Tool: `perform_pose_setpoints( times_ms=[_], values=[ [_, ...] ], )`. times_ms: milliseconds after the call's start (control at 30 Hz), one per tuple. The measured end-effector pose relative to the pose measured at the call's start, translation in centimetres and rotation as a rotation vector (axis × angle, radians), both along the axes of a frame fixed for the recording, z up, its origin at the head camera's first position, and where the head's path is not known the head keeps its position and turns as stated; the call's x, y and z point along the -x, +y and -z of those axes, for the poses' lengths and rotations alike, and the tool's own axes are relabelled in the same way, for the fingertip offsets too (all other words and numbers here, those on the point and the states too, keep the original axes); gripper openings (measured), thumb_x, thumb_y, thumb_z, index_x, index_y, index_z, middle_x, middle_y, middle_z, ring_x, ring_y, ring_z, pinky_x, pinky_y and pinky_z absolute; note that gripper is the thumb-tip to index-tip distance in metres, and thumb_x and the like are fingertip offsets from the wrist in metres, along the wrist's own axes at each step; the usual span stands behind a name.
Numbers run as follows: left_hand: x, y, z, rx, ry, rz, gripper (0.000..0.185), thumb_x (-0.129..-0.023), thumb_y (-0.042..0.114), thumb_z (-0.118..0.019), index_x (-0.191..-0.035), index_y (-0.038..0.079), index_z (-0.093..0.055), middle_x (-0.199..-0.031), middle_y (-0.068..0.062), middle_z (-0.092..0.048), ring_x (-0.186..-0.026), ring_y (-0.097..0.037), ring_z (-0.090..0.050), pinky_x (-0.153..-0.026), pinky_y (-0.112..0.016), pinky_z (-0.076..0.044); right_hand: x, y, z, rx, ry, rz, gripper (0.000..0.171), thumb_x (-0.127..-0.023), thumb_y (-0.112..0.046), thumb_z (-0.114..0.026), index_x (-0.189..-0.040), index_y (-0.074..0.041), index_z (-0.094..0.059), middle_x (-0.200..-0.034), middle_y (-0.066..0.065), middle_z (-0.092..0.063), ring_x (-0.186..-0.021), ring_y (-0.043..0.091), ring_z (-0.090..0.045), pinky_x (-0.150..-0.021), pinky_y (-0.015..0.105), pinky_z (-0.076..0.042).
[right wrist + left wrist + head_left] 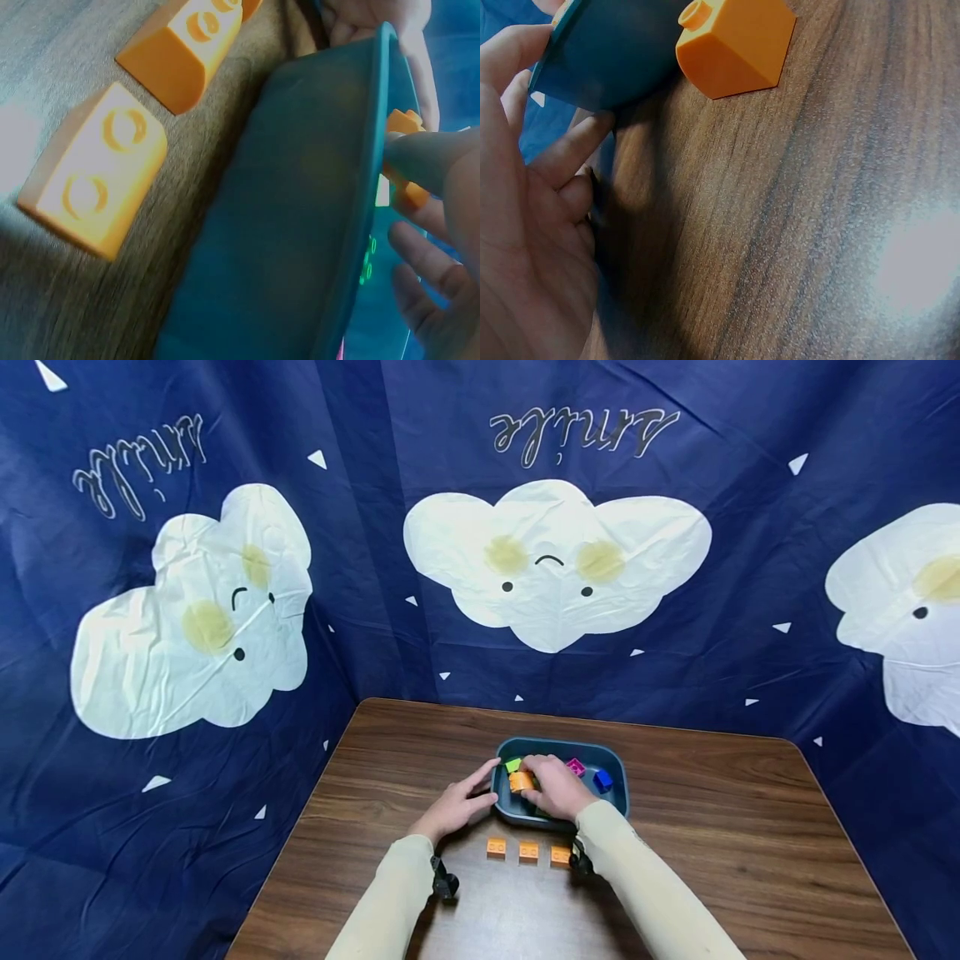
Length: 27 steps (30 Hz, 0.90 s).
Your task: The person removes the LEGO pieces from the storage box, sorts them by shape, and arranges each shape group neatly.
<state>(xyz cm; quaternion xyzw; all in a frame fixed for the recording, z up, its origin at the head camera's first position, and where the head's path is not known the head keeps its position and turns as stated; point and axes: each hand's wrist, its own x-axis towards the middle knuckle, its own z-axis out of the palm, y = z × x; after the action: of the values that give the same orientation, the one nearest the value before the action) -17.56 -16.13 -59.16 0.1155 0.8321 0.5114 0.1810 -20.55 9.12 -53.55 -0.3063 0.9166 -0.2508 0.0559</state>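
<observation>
A dark teal plastic bin (617,760) stands on the table with several toy building blocks in it. Inside its left part, my right hand (558,785) pinches an orange building block (521,782) between thumb and fingers. Part of that block also shows past the thumb in the right wrist view. My left hand (459,802) touches the bin's left side, its fingers spread and fairly straight against the rim and wall. In front of the bin, three orange blocks stand in a row: a left one (496,847), a middle one (528,852) and a right one (560,856).
Also in the bin are a lime green block (513,765), a pink block (576,767) and a blue block (602,780). The wooden table (720,827) ends at a dark blue curtain (375,610) with cloud prints, behind and at both sides.
</observation>
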Motion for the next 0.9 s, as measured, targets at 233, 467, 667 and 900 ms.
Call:
perform_pose_setpoints(
  times_ms=[233, 467, 667, 900],
  values=[
    [-0.1, 0.0, -0.2, -0.001, 0.004, 0.004, 0.063, -0.109, 0.037, -0.059, -0.162, 0.053, -0.03, -0.157, -0.011, -0.054, -0.126, -0.024, -0.062, -0.076, -0.038, -0.051, -0.3, 1.5, -0.2, 0.037, 0.004, 0.014, 0.043, -0.102, -0.026, -0.072, -0.143, -0.012, -0.063, -0.127, 0.007, -0.07, -0.109, 0.023, -0.066, -0.1, 0.048, -0.056],
    [0.0, 0.1, -0.2, 0.005, 0.013, 0.007, 0.063, -0.109, 0.038, -0.059, -0.163, 0.051, -0.029, -0.157, -0.011, -0.054, -0.139, -0.028, -0.057, -0.087, -0.043, -0.054, -0.2, 2.9, 0.2, 0.051, 0.073, 0.007, 0.037, -0.107, -0.023, -0.063, -0.144, -0.016, -0.065, -0.104, -0.002, -0.064, -0.081, 0.012, -0.051, -0.07, 0.029, -0.048],
    [0.2, 0.0, 0.1, 0.003, 0.037, 0.012, 0.064, -0.108, 0.037, -0.059, -0.163, 0.052, -0.029, -0.156, -0.01, -0.054, -0.144, -0.026, -0.052, -0.105, -0.052, -0.049, -0.3, 3.6, 0.2, 0.111, 0.03, 0.05, 0.03, -0.11, -0.023, -0.059, -0.137, -0.014, -0.067, -0.113, 0.0, -0.068, -0.091, 0.013, -0.058, -0.08, 0.036, -0.053],
    [0.2, 0.1, 0.2, -0.008, 0.054, 0.005, 0.064, -0.108, 0.034, -0.062, -0.162, 0.05, -0.032, -0.157, -0.011, -0.053, -0.145, -0.026, -0.051, -0.116, -0.056, -0.041, -0.5, 4.5, 0.3, 0.154, 0.007, 0.145, 0.027, -0.108, -0.02, -0.063, -0.134, -0.014, -0.064, -0.108, 0.002, -0.066, -0.088, 0.014, -0.058, -0.076, 0.035, -0.052]
  ],
)
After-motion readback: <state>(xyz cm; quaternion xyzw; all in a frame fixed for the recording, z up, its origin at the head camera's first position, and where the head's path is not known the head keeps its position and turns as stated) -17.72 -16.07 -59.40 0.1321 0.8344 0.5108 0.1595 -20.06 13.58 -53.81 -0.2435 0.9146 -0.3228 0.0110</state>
